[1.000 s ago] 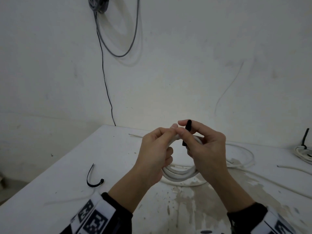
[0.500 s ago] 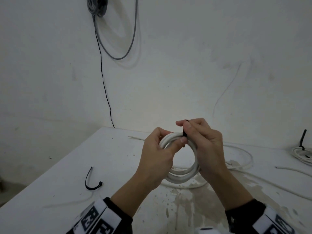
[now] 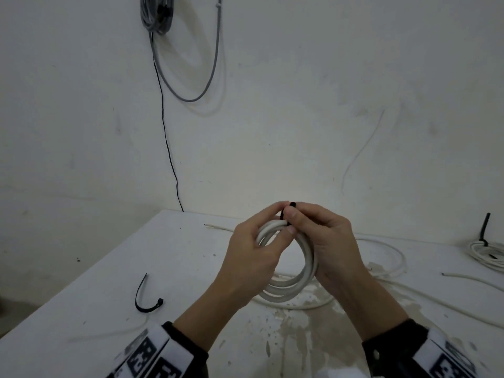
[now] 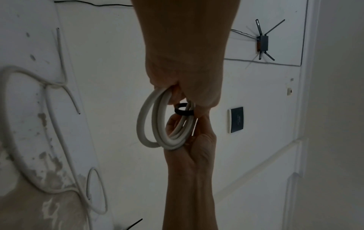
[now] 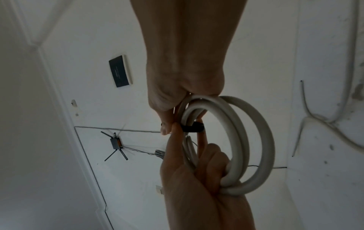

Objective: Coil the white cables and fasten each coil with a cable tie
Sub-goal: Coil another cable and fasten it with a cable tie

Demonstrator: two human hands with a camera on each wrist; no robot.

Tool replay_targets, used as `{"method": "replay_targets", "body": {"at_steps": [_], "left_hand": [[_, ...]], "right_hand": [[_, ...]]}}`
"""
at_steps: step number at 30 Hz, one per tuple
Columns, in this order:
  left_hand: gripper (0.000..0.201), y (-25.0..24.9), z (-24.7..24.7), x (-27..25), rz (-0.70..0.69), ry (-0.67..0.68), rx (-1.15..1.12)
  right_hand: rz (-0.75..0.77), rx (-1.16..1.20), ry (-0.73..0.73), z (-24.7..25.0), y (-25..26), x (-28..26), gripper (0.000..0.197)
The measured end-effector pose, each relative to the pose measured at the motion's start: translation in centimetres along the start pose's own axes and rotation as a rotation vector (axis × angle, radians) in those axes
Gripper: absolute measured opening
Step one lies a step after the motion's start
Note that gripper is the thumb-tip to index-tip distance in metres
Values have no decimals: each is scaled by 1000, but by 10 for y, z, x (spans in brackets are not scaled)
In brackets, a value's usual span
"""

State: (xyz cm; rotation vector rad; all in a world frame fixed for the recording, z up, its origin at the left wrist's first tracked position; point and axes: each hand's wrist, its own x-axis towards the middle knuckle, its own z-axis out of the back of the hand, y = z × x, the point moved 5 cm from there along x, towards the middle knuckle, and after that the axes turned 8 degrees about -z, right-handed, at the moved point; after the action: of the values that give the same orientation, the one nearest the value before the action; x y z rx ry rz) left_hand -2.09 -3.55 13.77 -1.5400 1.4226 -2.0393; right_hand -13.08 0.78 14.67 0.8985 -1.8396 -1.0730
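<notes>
Both hands hold a white cable coil (image 3: 297, 285) upright above the white table (image 3: 169, 257). A black cable tie (image 3: 285, 212) is looped round the coil's top strands; its loop shows in the left wrist view (image 4: 184, 112) and in the right wrist view (image 5: 192, 127). My left hand (image 3: 268, 214) curls its fingers round the coil's left side, and its thumb and forefinger meet at the tie. My right hand (image 3: 302, 215) pinches the tie between thumb and forefinger, its other fingers behind the coil (image 5: 246, 140).
A spare black cable tie (image 3: 147, 298) lies on the table at the left. Loose white cable (image 3: 387, 255) trails behind and right of the hands. A tied white coil (image 3: 488, 252) sits at the right edge. Grey cable (image 3: 156, 15) hangs on the wall.
The hands have drawn apart a little, so the coil's ring shows between them. The tie's tail, which stood up from the right fingers, is now a short stub.
</notes>
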Motion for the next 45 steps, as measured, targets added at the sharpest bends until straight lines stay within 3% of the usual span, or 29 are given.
{"method": "replay_targets", "body": {"at_steps": [5, 14, 20, 24, 27, 32, 35, 37, 39, 41, 43, 45], "left_hand": [[36, -4, 1, 1, -31, 49, 16], [24, -8, 3, 3, -98, 14, 140], [20, -5, 9, 9, -67, -11, 143], [20, -10, 9, 7, -62, -14, 140], [13, -10, 11, 5, 21, -27, 46], [15, -6, 11, 2, 129, -31, -97], [15, -3, 16, 0, 182, -88, -162], [15, 2, 25, 1, 216, -174, -222], [15, 5, 36, 2, 231, -268, -290], [15, 8, 43, 5, 229, -336, -348], [17, 9, 43, 7, 219, -375, -385], [18, 9, 40, 8, 214, -389, -404]], "right_hand": [[-134, 65, 27, -1, -13, -1, 23], [-70, -33, -13, -1, 0, 2, 12], [20, -186, 23, -1, 14, 6, 14], [143, -357, -37, -1, 23, 7, 16], [236, -496, -75, -5, 32, 7, 19], [297, -477, -218, 6, 45, 19, 19], [186, -498, -134, 6, 42, 18, 8], [80, -608, -125, 11, 38, 11, 18], [-28, -737, -288, 27, 30, -1, 37], [-152, -776, -369, 34, 16, -17, 38], [-287, -652, -250, 28, -7, -27, 26], [-330, -470, -136, 19, -19, -31, 23]]}}
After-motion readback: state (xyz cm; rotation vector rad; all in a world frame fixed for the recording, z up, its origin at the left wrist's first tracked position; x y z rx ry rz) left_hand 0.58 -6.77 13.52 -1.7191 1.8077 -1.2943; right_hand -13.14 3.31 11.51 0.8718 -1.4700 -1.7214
